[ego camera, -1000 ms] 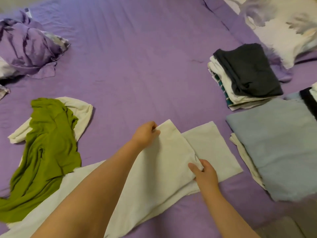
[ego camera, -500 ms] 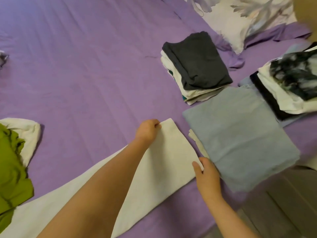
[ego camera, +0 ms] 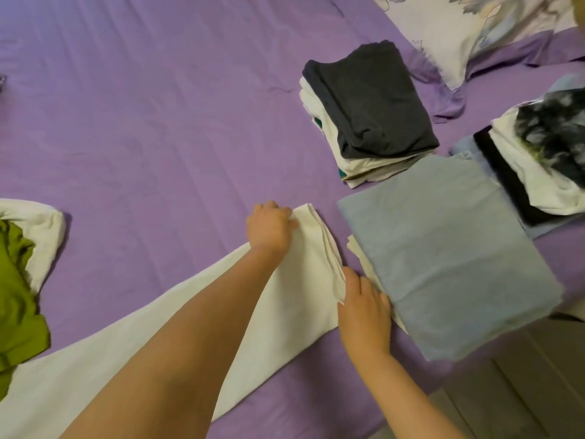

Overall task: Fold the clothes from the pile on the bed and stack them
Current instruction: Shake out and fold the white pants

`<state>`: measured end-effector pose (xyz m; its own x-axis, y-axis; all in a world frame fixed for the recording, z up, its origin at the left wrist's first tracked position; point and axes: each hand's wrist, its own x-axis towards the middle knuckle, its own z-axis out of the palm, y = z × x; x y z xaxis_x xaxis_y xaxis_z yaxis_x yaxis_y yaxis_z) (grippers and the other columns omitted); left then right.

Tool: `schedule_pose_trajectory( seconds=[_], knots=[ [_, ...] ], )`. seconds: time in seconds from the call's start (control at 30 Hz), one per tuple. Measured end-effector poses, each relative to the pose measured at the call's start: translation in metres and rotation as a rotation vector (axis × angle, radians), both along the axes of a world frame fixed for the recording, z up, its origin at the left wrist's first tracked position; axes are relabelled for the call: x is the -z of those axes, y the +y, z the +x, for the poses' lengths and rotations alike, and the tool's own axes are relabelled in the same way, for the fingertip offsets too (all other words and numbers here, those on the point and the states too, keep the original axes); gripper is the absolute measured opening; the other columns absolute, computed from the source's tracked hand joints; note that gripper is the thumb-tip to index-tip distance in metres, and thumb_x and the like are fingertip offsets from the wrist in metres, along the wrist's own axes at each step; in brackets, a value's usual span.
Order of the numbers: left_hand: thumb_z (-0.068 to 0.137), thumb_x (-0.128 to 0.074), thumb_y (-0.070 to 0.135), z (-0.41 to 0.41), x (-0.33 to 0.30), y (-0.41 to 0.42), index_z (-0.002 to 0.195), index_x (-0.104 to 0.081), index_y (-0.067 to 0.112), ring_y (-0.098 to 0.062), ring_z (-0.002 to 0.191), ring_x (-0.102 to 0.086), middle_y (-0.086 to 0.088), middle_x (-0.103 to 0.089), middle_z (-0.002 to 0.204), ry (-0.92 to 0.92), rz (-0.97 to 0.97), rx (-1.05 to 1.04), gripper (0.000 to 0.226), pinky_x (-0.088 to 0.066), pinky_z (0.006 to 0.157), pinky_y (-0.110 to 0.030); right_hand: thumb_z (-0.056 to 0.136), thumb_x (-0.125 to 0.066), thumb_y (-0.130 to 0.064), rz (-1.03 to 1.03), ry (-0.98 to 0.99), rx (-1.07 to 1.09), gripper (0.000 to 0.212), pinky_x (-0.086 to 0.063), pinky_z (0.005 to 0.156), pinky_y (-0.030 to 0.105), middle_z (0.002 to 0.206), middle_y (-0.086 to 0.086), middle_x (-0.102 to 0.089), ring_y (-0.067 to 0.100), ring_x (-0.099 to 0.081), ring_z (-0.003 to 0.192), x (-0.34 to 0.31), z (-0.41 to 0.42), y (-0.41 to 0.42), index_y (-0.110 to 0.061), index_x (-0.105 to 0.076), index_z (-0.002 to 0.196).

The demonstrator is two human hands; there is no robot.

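Observation:
A long cream garment (ego camera: 304, 280) lies folded lengthwise across the purple bed sheet (ego camera: 158, 122), running from bottom left to the middle. My left hand (ego camera: 269, 228) grips its far corner. My right hand (ego camera: 364, 307) pinches its near right edge, beside a folded grey-blue piece (ego camera: 443, 264). A stack topped by a dark grey garment (ego camera: 370, 99) sits behind that. Another stack with a black-and-white patterned top (ego camera: 550, 144) sits at the right. At the far left lie a green garment (ego camera: 15, 299) and a white one (ego camera: 38, 226), unfolded.
A floral pillow (ego camera: 474, 30) lies at the top right. The bed's edge runs along the bottom right, with grey floor (ego camera: 522, 391) beyond it.
The cream garment's folded end has been drawn over so the lower layer no longer shows to the right. The view has swung right; the purple pile at top left is out of sight.

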<state>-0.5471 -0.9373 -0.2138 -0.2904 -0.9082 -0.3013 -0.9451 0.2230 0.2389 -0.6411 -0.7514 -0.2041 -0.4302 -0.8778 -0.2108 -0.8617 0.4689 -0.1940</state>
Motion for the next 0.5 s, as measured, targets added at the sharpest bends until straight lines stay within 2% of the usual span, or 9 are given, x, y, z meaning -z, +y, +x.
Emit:
schedule_pose_trajectory(
  seconds=[0.03,0.1,0.17,0.23,0.27,0.3,0.37,0.43,0.5],
  knots=[
    [0.095,-0.049,0.025,0.001,0.0,0.001,0.098,-0.064,0.013,-0.027,0.095,-0.047,-0.004,-0.045,0.099,0.07,0.034,-0.052,0.019,-0.031,0.071,-0.029,0.052,-0.082,0.002,-0.05,0.051,0.002,0.057,-0.049,0.058,0.034,0.074,0.007,-0.062,0.028,-0.064,0.066,-0.001,0.001,-0.003,-0.01,-0.068,0.106],
    [0.095,-0.048,0.021,0.001,-0.002,0.006,0.111,-0.061,0.017,-0.027,0.089,-0.052,-0.004,-0.042,0.107,0.218,0.22,-0.167,0.021,-0.04,0.073,-0.029,0.049,-0.083,0.004,-0.026,0.081,-0.001,0.066,-0.051,0.059,0.034,0.076,0.011,-0.063,0.029,-0.064,0.067,-0.004,0.002,-0.008,-0.007,-0.068,0.113],
    [0.094,-0.047,0.016,0.006,-0.003,0.017,0.126,-0.052,0.022,-0.027,0.094,-0.055,-0.007,-0.041,0.122,0.335,0.341,-0.228,0.032,-0.044,0.081,-0.03,0.066,-0.078,-0.008,0.073,0.064,-0.014,0.076,-0.05,0.078,0.036,0.106,0.011,-0.063,0.028,-0.063,0.095,-0.002,0.003,-0.009,-0.01,-0.05,0.136],
    [0.094,-0.045,0.012,0.019,-0.004,0.034,0.131,-0.047,0.023,-0.025,0.096,-0.054,-0.006,-0.038,0.131,0.413,0.311,-0.256,0.039,-0.043,0.079,-0.03,0.083,-0.068,-0.026,0.146,0.038,-0.034,0.08,-0.035,0.102,0.034,0.143,0.007,-0.04,0.025,-0.042,0.129,0.004,0.007,-0.001,-0.019,-0.024,0.15],
    [0.094,-0.044,0.011,0.03,-0.004,0.043,0.132,-0.045,0.023,-0.025,0.098,-0.055,-0.005,-0.036,0.134,0.421,0.263,-0.264,0.041,-0.043,0.077,-0.03,0.084,-0.067,-0.03,0.15,0.027,-0.042,0.08,-0.028,0.108,0.036,0.152,0.008,-0.029,0.026,-0.031,0.137,0.004,0.011,0.001,-0.022,-0.023,0.151],
    [0.093,-0.045,0.01,0.042,-0.004,0.052,0.134,-0.044,0.023,-0.024,0.1,-0.056,-0.003,-0.034,0.136,0.413,0.217,-0.267,0.043,-0.044,0.074,-0.03,0.083,-0.07,-0.031,0.167,0.026,-0.053,0.08,-0.024,0.111,0.04,0.155,0.011,-0.024,0.028,-0.026,0.141,0.002,0.015,0.003,-0.021,-0.027,0.15],
    [0.092,-0.049,0.011,0.069,-0.002,0.072,0.136,-0.042,0.023,-0.021,0.102,-0.055,-0.002,-0.032,0.137,0.407,0.183,-0.315,0.046,-0.045,0.074,-0.029,0.077,-0.077,-0.026,0.169,0.023,-0.074,0.077,-0.021,0.112,0.05,0.154,0.018,-0.027,0.035,-0.025,0.142,-0.003,0.027,0.003,-0.017,-0.04,0.144],
    [0.093,-0.051,0.016,0.099,-0.002,0.092,0.135,-0.045,0.022,-0.02,0.111,-0.051,-0.002,-0.034,0.137,0.383,0.158,-0.371,0.042,-0.042,0.085,-0.024,0.065,-0.086,-0.022,0.146,0.03,-0.186,0.075,-0.029,0.107,0.059,0.144,0.022,-0.043,0.041,-0.037,0.136,-0.005,0.045,0.003,-0.012,-0.056,0.133],
    [0.094,-0.048,0.018,0.13,0.002,0.113,0.13,-0.048,0.021,-0.024,0.126,-0.04,-0.004,-0.035,0.141,0.208,0.08,-0.285,0.036,-0.035,0.1,-0.026,0.051,-0.093,-0.023,0.139,0.034,-0.359,0.075,-0.038,0.097,0.065,0.133,0.023,-0.055,0.043,-0.049,0.126,-0.005,0.069,0.005,-0.011,-0.066,0.12]
  ],
)
